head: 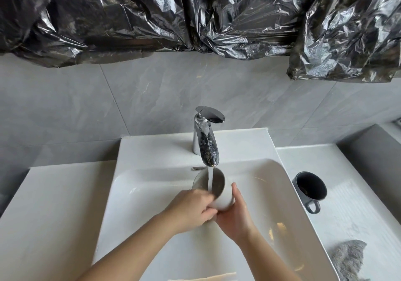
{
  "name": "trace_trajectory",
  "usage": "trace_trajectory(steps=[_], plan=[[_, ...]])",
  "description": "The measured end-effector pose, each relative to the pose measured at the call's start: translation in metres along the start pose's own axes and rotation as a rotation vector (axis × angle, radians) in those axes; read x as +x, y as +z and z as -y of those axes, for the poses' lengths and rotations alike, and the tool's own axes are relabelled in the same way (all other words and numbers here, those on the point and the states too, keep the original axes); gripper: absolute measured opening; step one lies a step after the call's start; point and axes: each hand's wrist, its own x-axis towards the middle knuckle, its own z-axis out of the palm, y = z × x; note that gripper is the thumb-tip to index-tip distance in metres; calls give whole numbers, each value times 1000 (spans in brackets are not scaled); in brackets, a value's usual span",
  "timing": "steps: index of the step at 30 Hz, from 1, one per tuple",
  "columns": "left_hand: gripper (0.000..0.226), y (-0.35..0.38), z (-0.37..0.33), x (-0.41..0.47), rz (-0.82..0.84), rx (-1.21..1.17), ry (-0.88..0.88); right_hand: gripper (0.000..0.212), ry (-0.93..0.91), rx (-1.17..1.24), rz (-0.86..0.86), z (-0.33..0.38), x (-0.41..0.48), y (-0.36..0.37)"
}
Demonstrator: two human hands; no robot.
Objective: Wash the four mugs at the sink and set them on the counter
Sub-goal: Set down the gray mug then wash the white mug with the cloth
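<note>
Both forearms reach in from the near edge over the basin. The left hand curls its fingers round the low end of the mug. The right hand cups the mug from beneath and from the right, thumb lying up along its side. So both hands have hold of it. The mug is pale, tilted with its mouth turned up and away, and held over the middle of the basin, clear of the floor. Water falls in a thin stream straight into its mouth from the tap, which stands at the middle of the basin's far rim.

On the counter to the right, a grey cloth lies bunched by the near edge. Farther back, just beside the basin's right rim, a dark mug stands upright, its handle pointing toward the near edge.

Behind the counter rise grey tiles, and above them hangs crumpled black plastic across the whole width.
</note>
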Motion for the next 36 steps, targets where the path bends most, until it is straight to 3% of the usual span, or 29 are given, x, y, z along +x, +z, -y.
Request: trace_trajectory(steps=[5,7,11,14,18,26,29,34,36], plan=[[34,-4,21,-2,138,188,245,88,52,-115,27,3,4,-5],[18,-3,22,0,143,183,267,87,96,-142,29,3,6,-9],[37,6,25,0,54,358,297,78,101,-38,53,-1,5,-11],[7,12,21,-5,-60,322,292,70,90,70,9,-2,3,-13],[6,19,14,-5,-230,201,308,59,69,167,-90,-3,3,-14],[31,8,22,3,19,387,284,65,143,90,-70,-2,6,-6],[22,8,17,2,7,427,311,60,89,111,-49,-6,3,-6],[24,16,8,5,-96,190,141,57,-8,229,-24,-5,2,-2],[21,14,13,6,-15,286,150,73,-2,182,-69,-1,4,1]])
